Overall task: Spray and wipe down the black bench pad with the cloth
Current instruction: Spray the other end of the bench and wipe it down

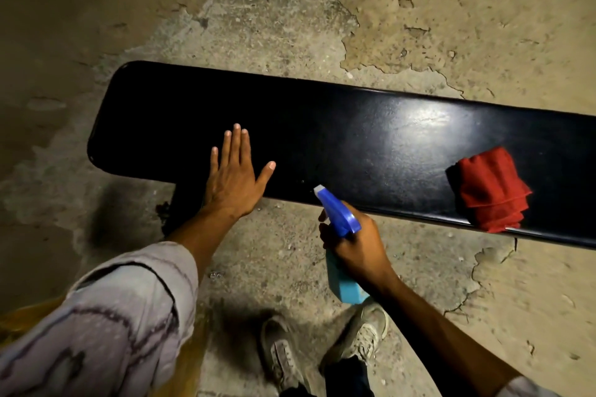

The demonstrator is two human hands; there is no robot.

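Nearest, at six o'clock: two worn sneakers on cracked concrete floor. Just above, right hand clenched round a blue spray bottle, nozzle aimed toward eleven o'clock at the near edge of the black bench pad. At nine o'clock from the bottle, left hand flat on the pad, fingers released and spread, grasping nothing. Out at three o'clock, folded red cloth lying on the pad's near edge, well apart from both hands.
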